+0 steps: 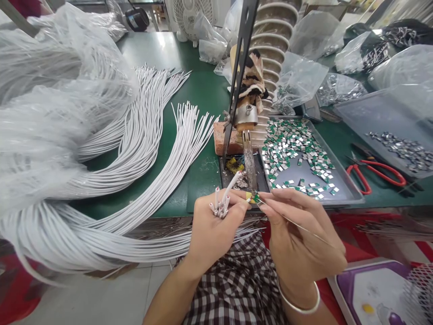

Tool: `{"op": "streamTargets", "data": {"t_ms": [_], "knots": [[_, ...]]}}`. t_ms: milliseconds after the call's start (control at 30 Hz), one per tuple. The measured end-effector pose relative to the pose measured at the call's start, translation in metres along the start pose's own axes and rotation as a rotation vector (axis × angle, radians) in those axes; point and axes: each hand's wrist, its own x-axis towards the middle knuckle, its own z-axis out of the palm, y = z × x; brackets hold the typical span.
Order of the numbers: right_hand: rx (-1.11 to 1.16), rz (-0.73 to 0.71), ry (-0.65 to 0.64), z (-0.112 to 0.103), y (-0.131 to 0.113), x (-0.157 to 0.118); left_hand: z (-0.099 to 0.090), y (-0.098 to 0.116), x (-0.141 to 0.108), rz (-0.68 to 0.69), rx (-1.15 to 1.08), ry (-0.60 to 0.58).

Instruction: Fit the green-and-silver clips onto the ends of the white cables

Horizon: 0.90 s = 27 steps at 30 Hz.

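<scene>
My left hand (216, 230) is closed around several white cables (221, 205), their cut ends poking up out of the fist. At its thumb and forefinger tips, a small green circuit board (256, 198) sits beneath the tip of a mounted soldering iron (249, 160). My right hand (304, 230) pinches a thin solder wire (304, 229), which trails back across the fingers. Its fingertips meet the board from the right; which hand bears the board is hard to tell.
Long bundles of white cable (142, 176) cover the left of the green bench. A brick (227, 137) and ribbed hose (274, 40) stand by the iron. Right of it lie a tray (352, 194) of small boards, red-handled pliers (382, 171) and a bin (358, 113) of metal parts.
</scene>
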Motion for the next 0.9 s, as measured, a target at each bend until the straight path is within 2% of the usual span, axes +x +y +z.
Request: {"op": "streamTargets", "data": {"t_ms": [133, 433, 567, 667, 733, 800, 900], "knots": [[-0.062, -0.038, 0.008, 0.001, -0.005, 0.005, -0.001, 0.002, 0.0, 0.016, -0.013, -0.022], [0.101, 0.052, -0.108, -0.01, 0.0, -0.008, -0.007, -0.006, -0.008, -0.036, 0.027, -0.056], [0.096, 0.202, -0.243, -0.014, 0.003, -0.007, -0.008, -0.008, -0.008, 0.0, 0.095, -0.066], [0.035, 0.286, -0.339, -0.013, 0.005, -0.005, -0.01, -0.009, -0.007, 0.08, 0.223, -0.156], [0.003, 0.232, -0.32, -0.011, 0.006, -0.005, -0.012, -0.011, -0.007, 0.078, 0.274, -0.212], [-0.016, 0.134, -0.309, -0.01, 0.006, -0.007, -0.012, -0.012, -0.006, 0.016, 0.23, -0.243], [-0.043, 0.049, -0.293, -0.009, 0.007, -0.013, -0.011, -0.014, -0.004, -0.069, 0.095, -0.217]]}}
